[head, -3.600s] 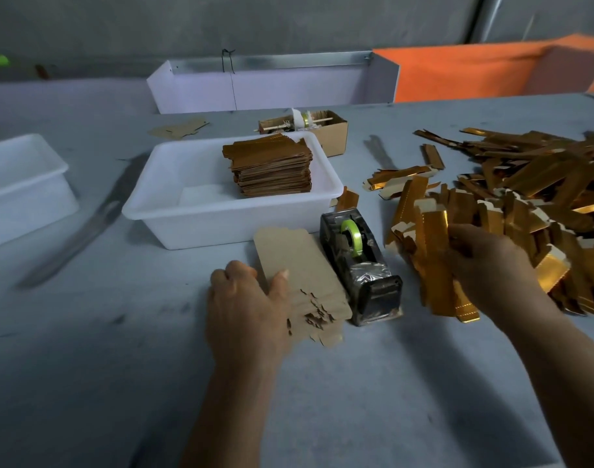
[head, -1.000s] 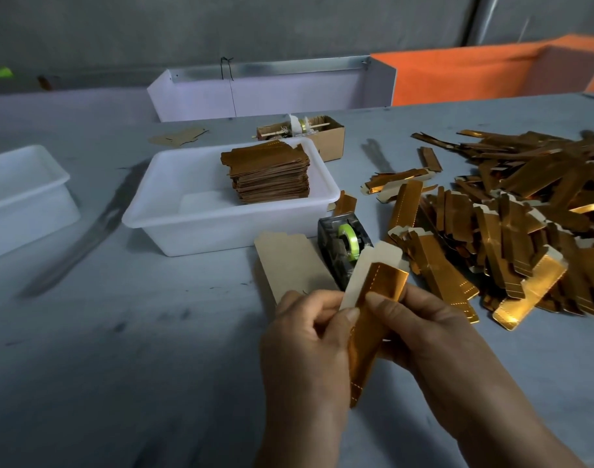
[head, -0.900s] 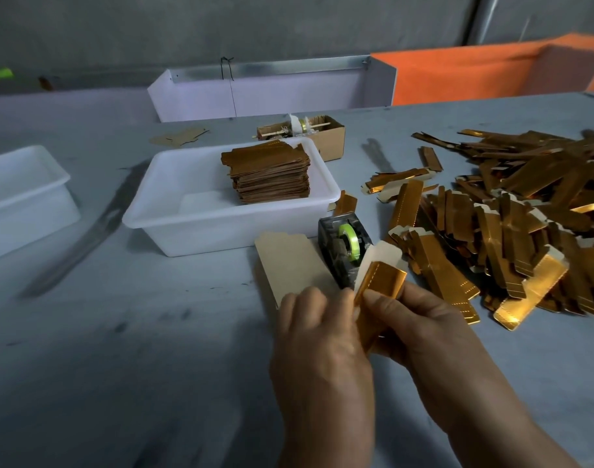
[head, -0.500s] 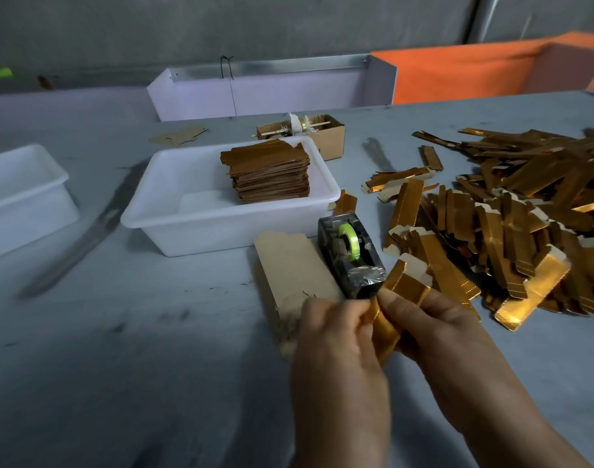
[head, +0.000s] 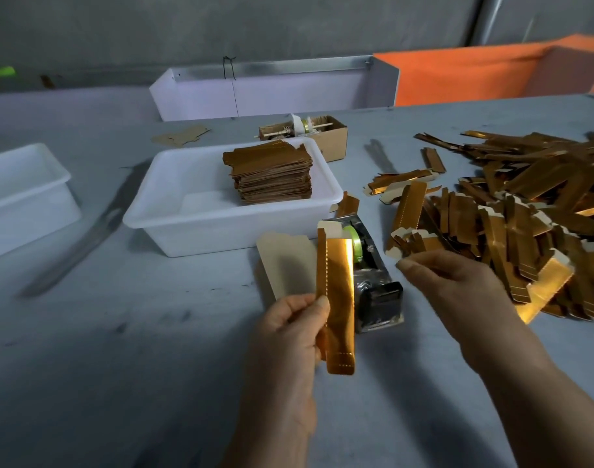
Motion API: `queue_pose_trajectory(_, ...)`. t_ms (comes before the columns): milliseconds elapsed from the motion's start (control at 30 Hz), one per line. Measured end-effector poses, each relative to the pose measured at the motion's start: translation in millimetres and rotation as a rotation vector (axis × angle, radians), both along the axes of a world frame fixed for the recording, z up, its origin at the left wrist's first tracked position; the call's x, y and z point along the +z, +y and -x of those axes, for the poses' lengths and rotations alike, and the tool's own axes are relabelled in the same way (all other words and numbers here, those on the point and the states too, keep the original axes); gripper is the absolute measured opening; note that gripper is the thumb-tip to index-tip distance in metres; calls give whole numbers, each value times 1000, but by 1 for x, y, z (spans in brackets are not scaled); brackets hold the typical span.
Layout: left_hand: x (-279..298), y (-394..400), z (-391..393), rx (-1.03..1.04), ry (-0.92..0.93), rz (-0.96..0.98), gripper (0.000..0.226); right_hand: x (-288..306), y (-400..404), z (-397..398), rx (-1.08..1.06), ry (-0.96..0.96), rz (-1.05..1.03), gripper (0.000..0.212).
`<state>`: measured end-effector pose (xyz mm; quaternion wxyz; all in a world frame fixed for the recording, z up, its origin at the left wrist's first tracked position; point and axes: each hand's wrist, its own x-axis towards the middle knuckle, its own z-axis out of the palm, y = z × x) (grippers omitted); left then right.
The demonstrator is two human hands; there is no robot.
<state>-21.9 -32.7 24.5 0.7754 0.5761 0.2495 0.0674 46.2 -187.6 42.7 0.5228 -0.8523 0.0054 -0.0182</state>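
Left hand [head: 288, 336] holding a long, folded gold foil-card sleeve [head: 339, 298] upright above the grey table [head: 120, 366].
The thumb and fingers pinch the sleeve's lower half. Just behind it stand a black tape dispenser with a green roll [head: 378, 295] and a flat beige card blank [head: 285, 261]. The right hand [head: 457, 288] hovers beside the dispenser, apart from the sleeve, fingertips drawn together; whether they pinch anything cannot be told. Further back, a white plastic tub [head: 174, 184] holds a stack of flat gold blanks [head: 272, 173]; a loose heap of gold sleeves [head: 525, 214] lies to the right.

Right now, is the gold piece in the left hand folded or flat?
Folded: gold piece bends lengthwise along its dotted crease, pinched by left hand.
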Motion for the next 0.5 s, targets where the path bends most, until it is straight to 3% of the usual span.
queue_pose_trajectory(133,-1,-6,-5,40,20,11,7,-14,5,-12,125,183,19,13)
queue_pose_trajectory(367,0,-8,-13,29,18,110,11,-14,11,-16,112,256,-50,16)
queue_pose_trajectory(500,-3,-13,-17,-22,8,44,12,-12,13,-15,119,288,-80,13)
